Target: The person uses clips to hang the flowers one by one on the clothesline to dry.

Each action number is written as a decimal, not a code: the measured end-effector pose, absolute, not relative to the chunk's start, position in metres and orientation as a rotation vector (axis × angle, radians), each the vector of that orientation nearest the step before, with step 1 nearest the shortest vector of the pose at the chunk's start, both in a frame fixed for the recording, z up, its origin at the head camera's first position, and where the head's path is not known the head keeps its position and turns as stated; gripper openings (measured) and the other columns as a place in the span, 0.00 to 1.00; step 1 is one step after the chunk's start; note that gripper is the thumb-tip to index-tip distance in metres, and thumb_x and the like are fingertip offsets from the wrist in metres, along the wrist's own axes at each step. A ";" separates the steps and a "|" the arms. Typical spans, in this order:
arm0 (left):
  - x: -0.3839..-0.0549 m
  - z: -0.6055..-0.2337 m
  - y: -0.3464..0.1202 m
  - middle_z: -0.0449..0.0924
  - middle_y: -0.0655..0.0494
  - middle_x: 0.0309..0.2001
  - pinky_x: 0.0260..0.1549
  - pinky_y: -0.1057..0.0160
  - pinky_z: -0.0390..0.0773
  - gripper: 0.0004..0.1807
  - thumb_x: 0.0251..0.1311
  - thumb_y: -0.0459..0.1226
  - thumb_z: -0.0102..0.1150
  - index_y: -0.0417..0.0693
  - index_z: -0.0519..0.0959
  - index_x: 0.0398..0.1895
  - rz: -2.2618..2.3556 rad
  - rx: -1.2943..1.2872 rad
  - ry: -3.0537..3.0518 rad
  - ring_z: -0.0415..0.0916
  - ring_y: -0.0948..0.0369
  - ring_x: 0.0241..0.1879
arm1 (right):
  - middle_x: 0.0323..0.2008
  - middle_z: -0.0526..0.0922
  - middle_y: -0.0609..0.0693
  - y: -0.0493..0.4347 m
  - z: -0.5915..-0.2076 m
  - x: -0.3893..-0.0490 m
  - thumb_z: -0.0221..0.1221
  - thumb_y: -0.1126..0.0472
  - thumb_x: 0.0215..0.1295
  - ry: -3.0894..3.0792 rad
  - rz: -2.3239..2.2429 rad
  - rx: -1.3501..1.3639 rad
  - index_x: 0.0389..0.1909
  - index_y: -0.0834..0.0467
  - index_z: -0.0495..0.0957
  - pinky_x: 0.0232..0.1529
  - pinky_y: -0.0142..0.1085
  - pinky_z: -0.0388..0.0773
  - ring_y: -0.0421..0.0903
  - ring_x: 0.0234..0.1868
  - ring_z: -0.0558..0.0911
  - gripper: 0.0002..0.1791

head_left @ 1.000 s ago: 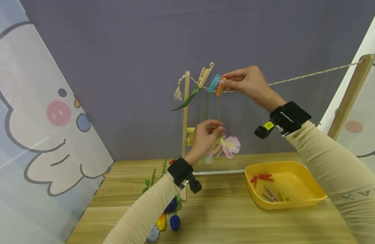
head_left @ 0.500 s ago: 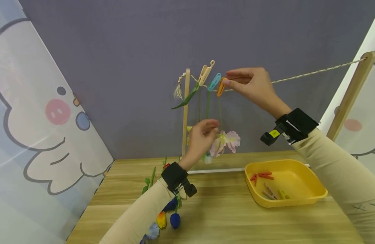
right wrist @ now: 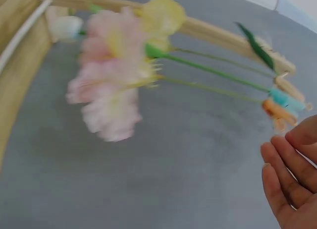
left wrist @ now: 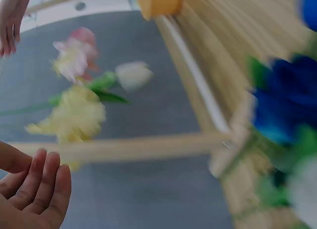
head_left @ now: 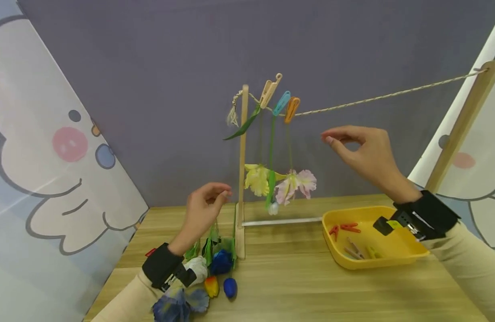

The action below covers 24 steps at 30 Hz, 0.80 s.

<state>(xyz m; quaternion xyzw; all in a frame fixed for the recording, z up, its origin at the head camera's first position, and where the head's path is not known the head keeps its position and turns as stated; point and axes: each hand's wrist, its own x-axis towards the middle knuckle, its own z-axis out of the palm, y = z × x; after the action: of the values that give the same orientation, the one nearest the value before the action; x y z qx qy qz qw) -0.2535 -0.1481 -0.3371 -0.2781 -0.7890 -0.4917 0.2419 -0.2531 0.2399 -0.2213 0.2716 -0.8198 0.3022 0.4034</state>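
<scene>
1. As I watch from a remote console, a pink flower (head_left: 299,183) hangs head-down from a rope (head_left: 364,100), its thin stem pinned by an orange clothespin (head_left: 292,109).
2. Just beside it, I see a blue clothespin (head_left: 281,103) gripping the green stem of a white tulip (head_left: 273,208), and a beige clothespin (head_left: 270,91) supporting a yellow flower (head_left: 257,180), a long green leaf (head_left: 242,128) jutting out toward the wooden post (head_left: 243,152).
3. My head view shows the right hand (head_left: 364,150) released, below the rope and apart from the orange clothespin, fingers loosely curved around nothing.
4. The left hand (head_left: 200,208), likewise released, hovers on the other side of the post, thumb near the fingertips and nothing held between them.
5. Beneath that arm, I count a blue rose (head_left: 221,262), a white bloom (head_left: 198,270), an orange-yellow tulip (head_left: 211,286), a blue tulip (head_left: 230,288) and a blue-violet iris (head_left: 183,306) on the wooden table (head_left: 295,286).
6. Across the table, below the right hand, a yellow basket (head_left: 352,264) holds red clothespins (head_left: 349,227) and others in paler colors.
</scene>
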 end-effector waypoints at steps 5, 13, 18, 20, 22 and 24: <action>-0.243 -0.356 -0.179 0.88 0.51 0.40 0.35 0.63 0.84 0.09 0.69 0.28 0.62 0.44 0.85 0.49 -1.231 -0.673 -2.213 0.84 0.58 0.33 | 0.38 0.90 0.45 0.255 -0.251 -0.249 0.68 0.62 0.68 -2.174 0.745 0.631 0.45 0.50 0.91 0.30 0.27 0.67 0.26 0.37 0.80 0.08; -0.236 -0.385 -0.209 0.88 0.47 0.38 0.33 0.61 0.85 0.08 0.64 0.25 0.66 0.39 0.86 0.45 -1.110 -0.569 -2.322 0.85 0.55 0.31 | 0.37 0.90 0.45 0.268 -0.287 -0.243 0.68 0.63 0.68 -2.390 0.713 0.584 0.43 0.50 0.90 0.14 0.32 0.58 0.39 0.30 0.82 0.07; -0.237 -0.409 -0.226 0.87 0.48 0.38 0.35 0.58 0.85 0.07 0.65 0.27 0.66 0.40 0.85 0.44 -1.080 -0.374 -2.521 0.85 0.56 0.33 | 0.38 0.90 0.49 0.279 -0.314 -0.242 0.66 0.65 0.68 -2.492 0.687 0.605 0.44 0.55 0.90 0.15 0.31 0.61 0.40 0.27 0.80 0.07; -0.238 -0.419 -0.232 0.86 0.46 0.40 0.38 0.54 0.84 0.07 0.66 0.27 0.65 0.38 0.85 0.46 -1.061 -0.323 -2.589 0.84 0.53 0.35 | 0.38 0.90 0.50 0.285 -0.324 -0.241 0.66 0.66 0.68 -2.538 0.695 0.596 0.44 0.56 0.90 0.15 0.30 0.63 0.40 0.26 0.79 0.08; -0.239 -0.427 -0.236 0.85 0.42 0.42 0.40 0.51 0.83 0.09 0.65 0.27 0.65 0.35 0.84 0.47 -1.034 -0.294 -2.636 0.84 0.49 0.38 | 0.38 0.90 0.50 0.289 -0.334 -0.240 0.65 0.66 0.69 -2.584 0.700 0.592 0.44 0.57 0.90 0.16 0.31 0.65 0.43 0.29 0.83 0.08; -0.241 -0.434 -0.240 0.84 0.38 0.44 0.39 0.49 0.82 0.12 0.64 0.27 0.66 0.31 0.82 0.49 -0.996 -0.271 -2.678 0.82 0.48 0.37 | 0.39 0.90 0.50 0.294 -0.344 -0.241 0.64 0.66 0.69 -2.626 0.687 0.599 0.44 0.57 0.90 0.20 0.33 0.73 0.47 0.33 0.85 0.08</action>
<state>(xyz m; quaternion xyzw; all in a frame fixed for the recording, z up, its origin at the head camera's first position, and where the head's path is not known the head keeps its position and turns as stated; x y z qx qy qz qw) -0.2412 -0.2405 -0.4341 -0.0934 -0.9245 -0.3439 0.1353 -0.2411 0.2935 -0.3436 0.2119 -0.9293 0.2431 0.1801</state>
